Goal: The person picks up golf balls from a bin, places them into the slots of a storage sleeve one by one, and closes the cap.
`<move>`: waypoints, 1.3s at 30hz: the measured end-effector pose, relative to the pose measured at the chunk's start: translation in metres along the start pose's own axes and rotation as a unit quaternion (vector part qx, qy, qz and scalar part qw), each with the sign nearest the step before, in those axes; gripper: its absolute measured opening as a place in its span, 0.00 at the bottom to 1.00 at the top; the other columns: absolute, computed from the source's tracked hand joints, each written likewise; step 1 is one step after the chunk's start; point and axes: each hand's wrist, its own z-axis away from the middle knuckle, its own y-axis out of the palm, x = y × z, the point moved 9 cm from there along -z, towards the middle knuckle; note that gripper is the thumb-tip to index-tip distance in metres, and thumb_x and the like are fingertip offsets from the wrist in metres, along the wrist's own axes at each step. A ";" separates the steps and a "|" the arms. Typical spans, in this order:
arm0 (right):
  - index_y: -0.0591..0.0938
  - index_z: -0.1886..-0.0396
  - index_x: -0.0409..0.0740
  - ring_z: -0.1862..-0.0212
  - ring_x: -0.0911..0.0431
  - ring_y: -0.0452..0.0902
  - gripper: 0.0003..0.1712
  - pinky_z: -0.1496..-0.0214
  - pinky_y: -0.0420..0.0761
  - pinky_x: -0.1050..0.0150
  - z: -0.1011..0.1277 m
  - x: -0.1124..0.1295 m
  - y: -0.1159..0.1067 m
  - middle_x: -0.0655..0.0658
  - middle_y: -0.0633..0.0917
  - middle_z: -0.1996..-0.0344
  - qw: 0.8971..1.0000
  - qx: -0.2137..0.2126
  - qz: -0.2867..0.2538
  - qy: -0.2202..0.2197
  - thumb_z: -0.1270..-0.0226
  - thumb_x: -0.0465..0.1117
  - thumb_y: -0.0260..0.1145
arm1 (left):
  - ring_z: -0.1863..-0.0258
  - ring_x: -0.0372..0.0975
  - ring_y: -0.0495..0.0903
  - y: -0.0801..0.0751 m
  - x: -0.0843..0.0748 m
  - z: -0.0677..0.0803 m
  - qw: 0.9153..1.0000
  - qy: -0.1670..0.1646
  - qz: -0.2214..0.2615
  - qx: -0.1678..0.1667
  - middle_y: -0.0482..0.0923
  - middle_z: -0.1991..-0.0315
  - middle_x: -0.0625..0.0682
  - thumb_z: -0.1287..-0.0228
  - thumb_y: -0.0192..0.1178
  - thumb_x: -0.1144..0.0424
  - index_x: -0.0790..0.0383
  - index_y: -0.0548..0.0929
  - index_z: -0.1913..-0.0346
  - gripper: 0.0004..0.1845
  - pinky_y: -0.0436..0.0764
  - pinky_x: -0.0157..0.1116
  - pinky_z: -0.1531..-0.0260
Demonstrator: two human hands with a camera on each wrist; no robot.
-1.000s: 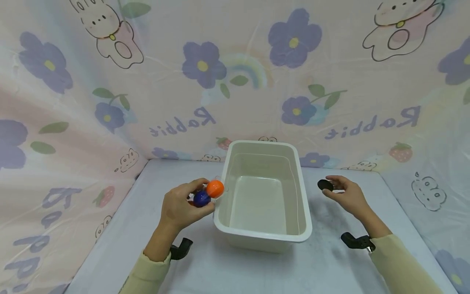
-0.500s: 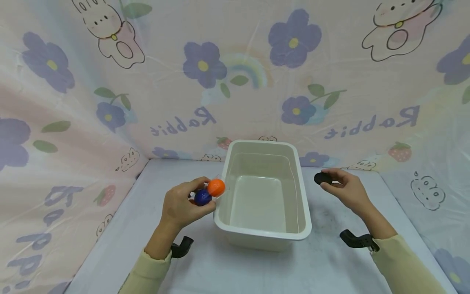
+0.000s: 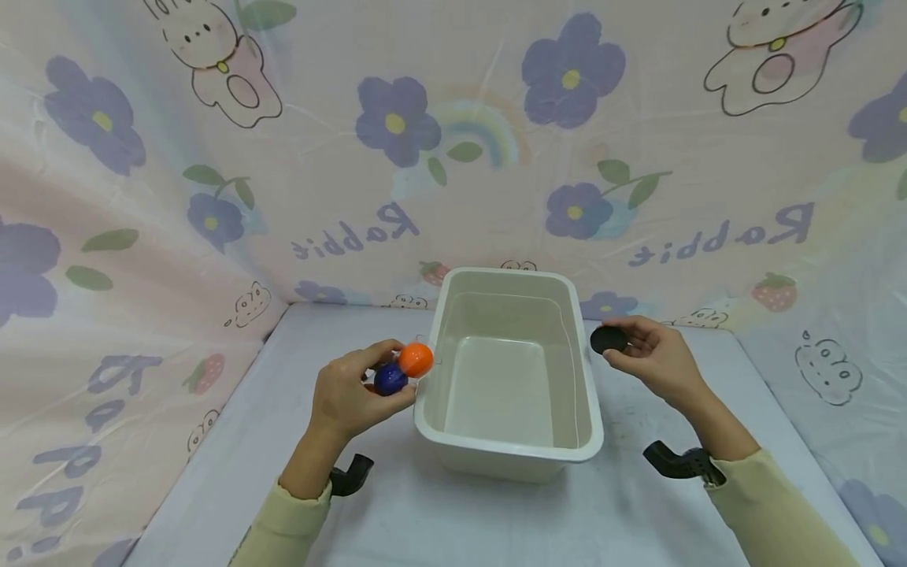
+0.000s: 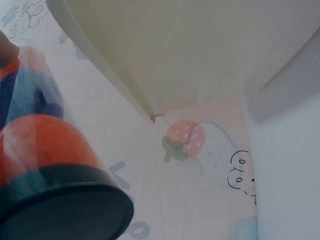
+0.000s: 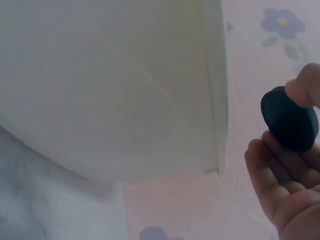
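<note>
My left hand (image 3: 346, 398) grips a clear plastic tube just left of the tub's rim. An orange ball (image 3: 416, 360) and a dark blue ball (image 3: 390, 379) show through it in the head view. In the left wrist view the clear tube (image 4: 42, 92) has a dark base (image 4: 65, 212), with orange and blue balls stacked inside. My right hand (image 3: 659, 362) pinches a round black lid (image 3: 608, 340) between thumb and fingers, by the tub's right rim. The same black lid (image 5: 289, 120) appears tilted in the right wrist view.
A cream rectangular tub (image 3: 506, 449) stands between my hands, with nothing inside it. It rests on a white-covered table (image 3: 397, 520). A printed curtain (image 3: 482, 213) with flowers and rabbits rises behind and at the sides. Dark camera mounts (image 3: 350, 476) sit on both wrists.
My right hand has moved left and slightly up with the black lid, closer to the tub's right rim. My left hand and the tube have stayed nearly still.
</note>
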 end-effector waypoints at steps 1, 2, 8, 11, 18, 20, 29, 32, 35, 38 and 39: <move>0.76 0.44 0.29 0.59 0.72 0.80 0.24 0.59 0.81 0.76 -0.001 0.003 0.001 0.64 0.79 0.56 1.000 0.001 0.001 -0.003 0.41 0.30 0.67 | 0.76 0.35 0.84 0.000 0.000 0.000 1.000 0.001 0.000 0.000 0.87 0.70 0.49 0.63 0.73 0.55 0.55 0.85 0.57 0.23 0.76 0.24 0.81; 0.76 0.44 0.29 0.59 0.72 0.80 0.24 0.59 0.81 0.76 -0.002 0.006 0.003 0.62 0.79 0.56 1.000 0.002 0.001 -0.004 0.41 0.30 0.67 | 0.76 0.35 0.84 0.000 0.000 0.000 1.000 0.001 -0.001 -0.001 0.87 0.70 0.49 0.63 0.73 0.55 0.55 0.85 0.57 0.24 0.76 0.24 0.81; 0.74 0.43 0.26 0.57 0.73 0.80 0.25 0.59 0.82 0.75 -0.008 0.022 0.015 0.38 0.77 0.50 0.999 0.015 -0.024 -0.017 0.42 0.26 0.65 | 0.76 0.36 0.84 -0.001 0.000 -0.001 1.000 0.001 0.001 0.000 0.87 0.69 0.49 0.63 0.73 0.55 0.55 0.85 0.57 0.24 0.77 0.25 0.81; 0.74 0.43 0.26 0.56 0.74 0.80 0.25 0.58 0.82 0.75 -0.010 0.031 0.020 0.34 0.76 0.49 0.999 0.018 -0.025 -0.023 0.42 0.26 0.65 | 0.76 0.35 0.84 -0.001 -0.002 -0.002 1.000 0.001 0.005 -0.001 0.87 0.70 0.49 0.63 0.73 0.55 0.55 0.85 0.57 0.23 0.77 0.24 0.81; 0.74 0.46 0.25 0.54 0.65 0.84 0.24 0.58 0.83 0.70 -0.014 0.059 0.031 0.51 0.81 0.54 0.994 0.033 -0.094 -0.050 0.45 0.22 0.64 | 0.76 0.35 0.83 -0.001 -0.004 -0.002 1.000 0.001 0.008 -0.001 0.87 0.70 0.49 0.63 0.73 0.55 0.55 0.85 0.57 0.23 0.77 0.24 0.81; 0.74 0.46 0.23 0.54 0.64 0.84 0.24 0.57 0.83 0.70 -0.015 0.065 0.034 0.50 0.80 0.54 0.992 0.040 -0.106 -0.058 0.46 0.21 0.63 | 0.76 0.35 0.83 -0.001 -0.004 -0.002 1.000 0.002 0.009 -0.001 0.87 0.70 0.49 0.63 0.73 0.55 0.55 0.85 0.57 0.23 0.77 0.24 0.81; 0.72 0.39 0.32 0.54 0.66 0.82 0.30 0.57 0.83 0.70 -0.017 0.077 0.045 0.39 0.74 0.51 0.994 0.071 -0.071 -0.053 0.45 0.24 0.65 | 0.76 0.35 0.83 -0.002 -0.008 -0.004 1.000 0.011 0.010 -0.004 0.87 0.70 0.49 0.63 0.73 0.54 0.55 0.85 0.57 0.24 0.76 0.24 0.81; 0.70 0.40 0.31 0.54 0.65 0.82 0.32 0.58 0.84 0.69 -0.018 0.079 0.050 0.38 0.74 0.50 0.992 0.080 -0.083 -0.053 0.47 0.22 0.66 | 0.77 0.34 0.82 -0.002 -0.012 -0.005 1.000 0.020 0.008 -0.003 0.87 0.70 0.48 0.64 0.73 0.53 0.55 0.85 0.57 0.24 0.76 0.24 0.81; 0.71 0.42 0.31 0.55 0.63 0.83 0.30 0.59 0.84 0.67 -0.018 0.082 0.056 0.37 0.75 0.50 0.991 0.091 -0.087 -0.051 0.47 0.23 0.67 | 0.77 0.34 0.82 -0.002 -0.016 -0.007 0.999 0.032 0.012 -0.001 0.87 0.70 0.48 0.64 0.74 0.54 0.56 0.86 0.57 0.24 0.76 0.24 0.80; 0.74 0.44 0.33 0.57 0.62 0.83 0.28 0.59 0.84 0.66 -0.018 0.084 0.062 0.36 0.76 0.51 0.990 0.102 -0.078 -0.049 0.47 0.24 0.68 | 0.77 0.33 0.81 -0.001 -0.021 -0.008 0.999 0.044 0.022 0.005 0.87 0.69 0.48 0.64 0.74 0.55 0.56 0.86 0.57 0.24 0.77 0.24 0.80; 0.74 0.44 0.34 0.56 0.62 0.83 0.28 0.59 0.84 0.66 -0.018 0.085 0.063 0.36 0.76 0.50 0.990 0.106 -0.075 -0.049 0.47 0.25 0.68 | 0.76 0.33 0.81 0.000 -0.023 -0.009 0.999 0.047 0.025 0.009 0.87 0.69 0.48 0.64 0.75 0.55 0.56 0.86 0.57 0.24 0.77 0.24 0.79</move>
